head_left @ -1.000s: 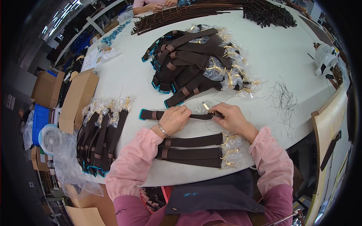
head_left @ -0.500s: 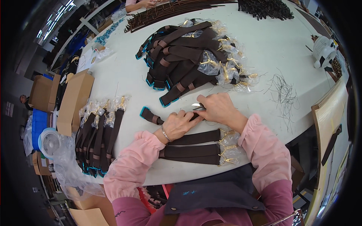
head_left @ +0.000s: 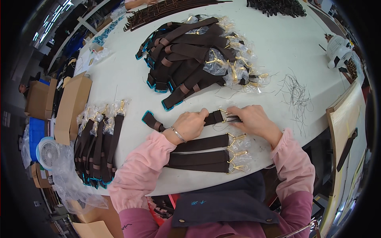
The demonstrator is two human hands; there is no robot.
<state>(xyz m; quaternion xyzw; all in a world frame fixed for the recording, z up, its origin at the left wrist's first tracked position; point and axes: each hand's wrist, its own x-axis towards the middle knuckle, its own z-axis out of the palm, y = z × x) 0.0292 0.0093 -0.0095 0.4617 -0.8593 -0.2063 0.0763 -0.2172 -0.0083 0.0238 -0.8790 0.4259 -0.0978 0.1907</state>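
A dark brown webbing strap (head_left: 214, 118) lies across the table in front of me. Its left end carries a blue-edged buckle (head_left: 147, 115), and a gold hook (head_left: 224, 115) sits at its right end. My left hand (head_left: 189, 126) is closed on the strap's middle, fingers bent over it. At the hook end, my right hand (head_left: 254, 121) is closed around small metal thread snips (head_left: 233, 118), their blades partly hidden by the fingers. Just nearer to me lie several similar straps (head_left: 200, 160), side by side, their gold hooks in clear plastic.
A big heap of straps (head_left: 186, 55) lies beyond my hands; another bundle (head_left: 97, 146) rests at the left. Loose thread (head_left: 295, 95) is scattered at the right, near a white fan (head_left: 339, 51). Cardboard boxes (head_left: 71, 107) stand past the left edge. Someone's hand (head_left: 149, 2) shows at the far side.
My right hand has moved right with the snips, away from my left hand. The strap's hook end now shows between them. The whole view has shifted slightly.
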